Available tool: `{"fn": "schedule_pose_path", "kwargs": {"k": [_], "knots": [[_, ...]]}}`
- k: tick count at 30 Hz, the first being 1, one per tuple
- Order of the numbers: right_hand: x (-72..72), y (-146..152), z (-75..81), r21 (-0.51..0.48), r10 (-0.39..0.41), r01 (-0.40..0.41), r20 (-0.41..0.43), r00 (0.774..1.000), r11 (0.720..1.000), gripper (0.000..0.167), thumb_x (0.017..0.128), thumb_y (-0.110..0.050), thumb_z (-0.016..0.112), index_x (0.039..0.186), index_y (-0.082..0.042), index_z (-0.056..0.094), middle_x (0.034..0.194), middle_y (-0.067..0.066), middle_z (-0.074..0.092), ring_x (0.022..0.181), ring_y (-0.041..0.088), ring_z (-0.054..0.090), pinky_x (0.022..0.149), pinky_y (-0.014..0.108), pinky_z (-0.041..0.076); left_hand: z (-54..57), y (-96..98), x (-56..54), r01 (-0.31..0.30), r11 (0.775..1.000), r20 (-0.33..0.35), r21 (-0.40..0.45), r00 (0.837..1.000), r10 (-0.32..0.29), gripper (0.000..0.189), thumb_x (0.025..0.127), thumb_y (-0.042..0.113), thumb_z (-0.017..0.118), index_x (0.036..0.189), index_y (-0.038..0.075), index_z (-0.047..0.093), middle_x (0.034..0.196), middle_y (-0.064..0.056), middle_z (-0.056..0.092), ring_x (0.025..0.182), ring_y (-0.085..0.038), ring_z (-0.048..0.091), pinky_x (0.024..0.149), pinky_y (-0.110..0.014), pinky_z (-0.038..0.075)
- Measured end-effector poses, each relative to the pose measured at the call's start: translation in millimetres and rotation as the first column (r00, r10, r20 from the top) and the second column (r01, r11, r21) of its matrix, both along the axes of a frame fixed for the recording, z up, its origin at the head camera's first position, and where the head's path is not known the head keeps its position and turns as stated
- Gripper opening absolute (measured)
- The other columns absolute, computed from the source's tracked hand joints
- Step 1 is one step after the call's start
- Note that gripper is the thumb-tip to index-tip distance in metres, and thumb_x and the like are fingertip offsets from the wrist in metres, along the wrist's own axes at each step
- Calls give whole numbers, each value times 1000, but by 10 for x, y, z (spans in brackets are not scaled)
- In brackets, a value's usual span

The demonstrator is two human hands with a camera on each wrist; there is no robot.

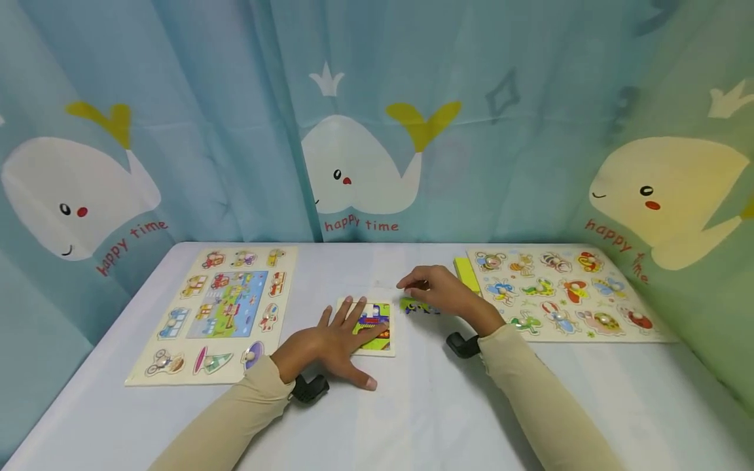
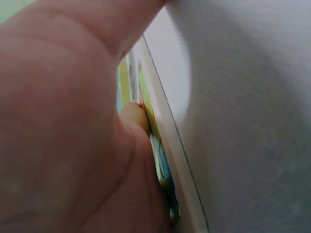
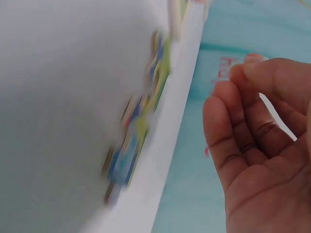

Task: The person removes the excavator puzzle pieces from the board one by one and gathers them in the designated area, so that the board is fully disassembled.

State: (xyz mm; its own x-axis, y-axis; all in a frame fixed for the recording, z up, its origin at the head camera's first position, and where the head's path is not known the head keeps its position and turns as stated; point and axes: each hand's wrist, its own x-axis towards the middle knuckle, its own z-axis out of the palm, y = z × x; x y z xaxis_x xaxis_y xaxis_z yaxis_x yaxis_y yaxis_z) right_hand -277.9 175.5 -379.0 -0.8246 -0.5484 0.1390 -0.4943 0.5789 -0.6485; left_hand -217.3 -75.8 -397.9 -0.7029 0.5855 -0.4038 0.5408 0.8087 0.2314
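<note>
My left hand point(image 1: 341, 340) lies spread over a small square picture puzzle point(image 1: 385, 340) mid-table, fingers on its face and thumb on the tablecloth. The puzzle has a pale frame and a green, blue and red picture, partly covered by the fingers. Right of it lie loose green and blue puzzle pieces point(image 1: 419, 306), blurred in the right wrist view. Above them hovers my right hand point(image 3: 262, 126), fingers loosely bent and thumb near the index fingertip, with nothing visible between them. The left wrist view shows the palm close along the puzzle's frame point(image 2: 170, 121).
At the left lies a large peg puzzle board point(image 1: 288, 261) with vehicle pieces. Another peg board point(image 1: 642, 330) with insect pieces is at the right, beside a yellow-green block point(image 1: 466, 273). A whale-print curtain point(image 1: 235, 163) hangs behind the white-covered table.
</note>
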Motion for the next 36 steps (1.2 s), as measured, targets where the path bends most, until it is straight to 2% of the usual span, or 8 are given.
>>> {"fn": "schedule_pose_path", "kwargs": {"k": [4, 9, 13, 17, 21, 28, 31, 36], "knots": [[19, -166, 4, -15, 63, -63, -8, 998, 998, 19, 93, 4, 60, 105, 1, 73, 95, 7, 69, 82, 15, 59, 74, 31, 50, -32, -25, -1, 1, 1000, -8, 7, 1000, -1, 105, 71, 81, 59, 155, 42, 10, 160, -6, -20, 142, -29, -25, 110, -59, -8], [27, -321, 21, 22, 130, -129, -20, 991, 991, 25, 93, 10, 53, 104, 2, 73, 96, 8, 69, 87, 19, 62, 77, 29, 51, -25, -23, 1, 11, 1000, 9, 21, 1000, -11, 105, 71, 82, 59, 155, 43, 9, 160, -5, -21, 142, -29, -26, 109, -60, -9], [3, -378, 33, 82, 198, -199, 21, 980, 977, 21, 94, 7, 56, 105, 1, 73, 99, 6, 69, 92, 17, 63, 83, 31, 51, -17, 2, -5, 23, 1000, -4, 20, 1000, -23, 104, 72, 83, 56, 155, 45, 6, 159, -5, -24, 141, -29, -28, 109, -60, -10], [-29, -408, 1, 167, 257, -263, 54, 965, 950, 19, 95, 3, 58, 105, -1, 74, 100, 2, 70, 95, 12, 63, 87, 29, 50, 23, 26, 12, 13, 1000, -4, 12, 1000, -13, 102, 74, 79, 59, 155, 43, 8, 160, -7, -20, 142, -30, -25, 109, -60, -8], [-32, -452, -10, 199, 267, -270, 45, 963, 942, 22, 93, 7, 56, 104, 0, 74, 98, 2, 70, 95, 13, 64, 87, 28, 50, 72, 8, 39, -10, 1000, 16, -11, 1000, 10, 102, 74, 77, 61, 155, 43, 10, 161, -7, -18, 143, -31, -22, 110, -59, -7], [-39, -501, -6, 230, 205, -224, 102, 973, 947, 31, 89, 15, 52, 104, -1, 74, 98, 1, 70, 96, 14, 64, 89, 30, 50, -1, -23, 17, 3, 1000, 10, 15, 1000, -3, 102, 73, 80, 59, 155, 44, 8, 160, -6, -20, 142, -29, -26, 110, -59, -9], [-51, -512, -3, 242, 207, -228, 109, 972, 943, 33, 87, 17, 51, 103, 0, 74, 97, 2, 70, 95, 14, 64, 89, 31, 50, -25, -26, 12, 6, 1000, 10, 20, 1000, -7, 103, 73, 81, 58, 155, 45, 8, 160, -5, -21, 142, -29, -26, 109, -59, -10], [-52, -537, -11, 250, 186, -206, 104, 977, 946, 36, 85, 20, 49, 99, 0, 75, 94, 1, 70, 93, 15, 63, 87, 31, 50, 21, -5, 34, -2, 1000, 9, 4, 1000, 2, 103, 73, 79, 59, 155, 43, 9, 160, -6, -19, 143, -30, -24, 110, -59, -8]]}}
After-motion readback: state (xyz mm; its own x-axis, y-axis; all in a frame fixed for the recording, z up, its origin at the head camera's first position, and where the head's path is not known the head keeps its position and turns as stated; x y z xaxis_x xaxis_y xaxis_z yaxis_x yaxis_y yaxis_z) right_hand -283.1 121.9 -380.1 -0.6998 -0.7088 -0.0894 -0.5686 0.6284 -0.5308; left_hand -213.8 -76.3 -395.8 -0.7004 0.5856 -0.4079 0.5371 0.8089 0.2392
